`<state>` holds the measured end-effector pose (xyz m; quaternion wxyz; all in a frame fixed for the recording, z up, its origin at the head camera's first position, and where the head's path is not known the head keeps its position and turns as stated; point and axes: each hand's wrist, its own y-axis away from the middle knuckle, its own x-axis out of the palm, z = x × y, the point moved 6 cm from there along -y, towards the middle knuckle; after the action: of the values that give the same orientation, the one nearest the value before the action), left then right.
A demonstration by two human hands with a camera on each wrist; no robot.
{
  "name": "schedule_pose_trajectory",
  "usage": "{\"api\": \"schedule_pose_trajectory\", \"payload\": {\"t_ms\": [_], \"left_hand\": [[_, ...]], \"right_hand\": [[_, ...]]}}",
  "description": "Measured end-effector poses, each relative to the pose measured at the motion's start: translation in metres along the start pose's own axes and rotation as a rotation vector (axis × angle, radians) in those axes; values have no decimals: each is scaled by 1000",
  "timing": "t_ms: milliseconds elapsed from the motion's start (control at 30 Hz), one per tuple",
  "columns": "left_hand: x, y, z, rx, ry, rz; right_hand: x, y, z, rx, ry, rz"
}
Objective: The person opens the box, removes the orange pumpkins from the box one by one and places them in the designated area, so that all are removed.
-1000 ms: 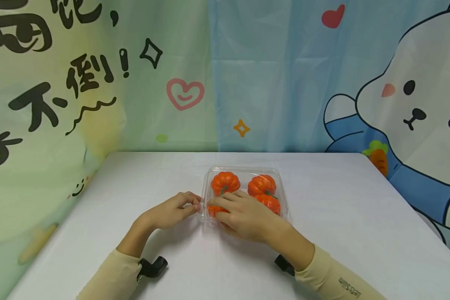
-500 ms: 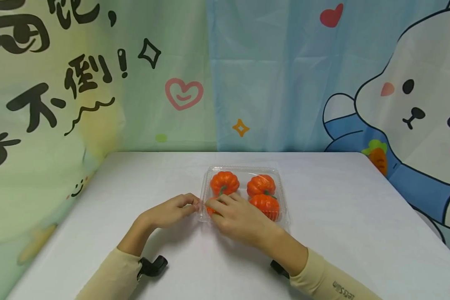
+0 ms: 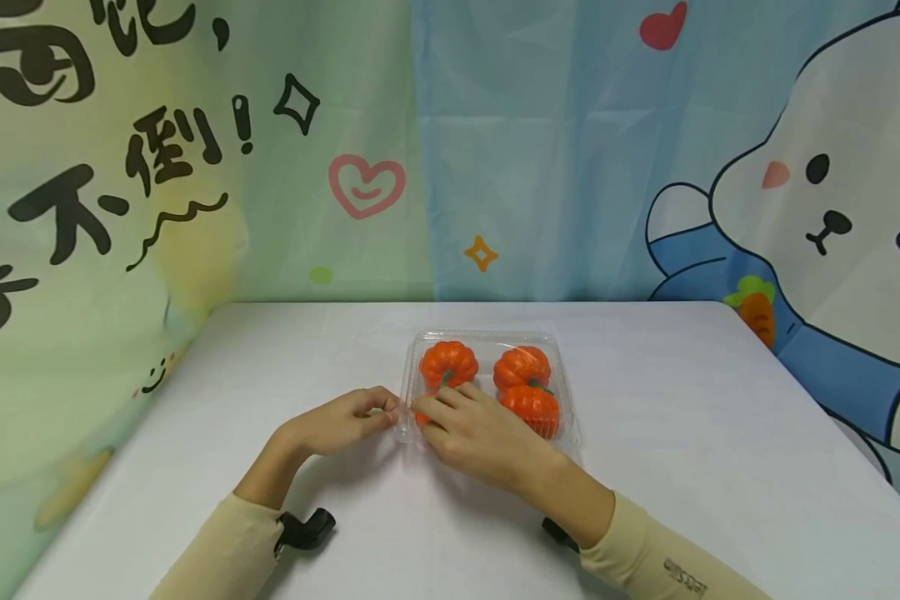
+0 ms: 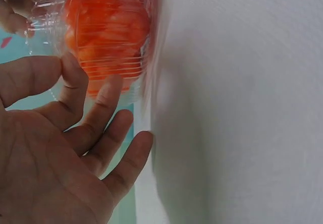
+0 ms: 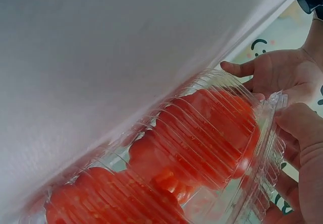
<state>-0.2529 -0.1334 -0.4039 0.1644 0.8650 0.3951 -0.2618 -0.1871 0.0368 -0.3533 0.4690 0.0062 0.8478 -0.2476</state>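
A clear plastic container [image 3: 487, 336] with ribbed walls sits on the white table, with several small orange pumpkins inside. The back left pumpkin [image 3: 448, 363], back right pumpkin [image 3: 522, 365] and front right pumpkin [image 3: 530, 410] show well; another at front left [image 3: 424, 417] is mostly behind my right fingers. At the container's left edge, my left hand [image 3: 345, 422] pinches the rim between thumb and index finger, its other fingers spread. My right hand [image 3: 487, 437] reaches across the front left corner, fingers bent over the top and thumb at the rim [image 5: 276, 103], gripping that edge.
White cloth covers the table [image 3: 682, 417] on both sides of the container. Behind it hangs a printed curtain [image 3: 540, 150] with a cartoon rabbit. A black wrist mount [image 3: 307, 531] sticks out from my left sleeve.
My right hand has shifted slightly left and its fingers have drawn in at the front left corner, uncovering more of the front right pumpkin. The left hand stays at the rim.
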Motion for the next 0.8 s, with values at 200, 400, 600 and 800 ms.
{"api": "schedule_pose_trajectory", "payload": {"t_ms": [200, 400, 600, 800], "left_hand": [[1, 0, 4, 26, 83, 40], [2, -4, 9, 46, 159, 9], [1, -6, 10, 65, 146, -33], [1, -6, 7, 89, 128, -50]], "right_hand": [[3, -2, 1, -27, 0, 2], [7, -3, 1, -37, -16, -17], [10, -2, 0, -63, -53, -53], [14, 0, -3, -71, -130, -84]]}}
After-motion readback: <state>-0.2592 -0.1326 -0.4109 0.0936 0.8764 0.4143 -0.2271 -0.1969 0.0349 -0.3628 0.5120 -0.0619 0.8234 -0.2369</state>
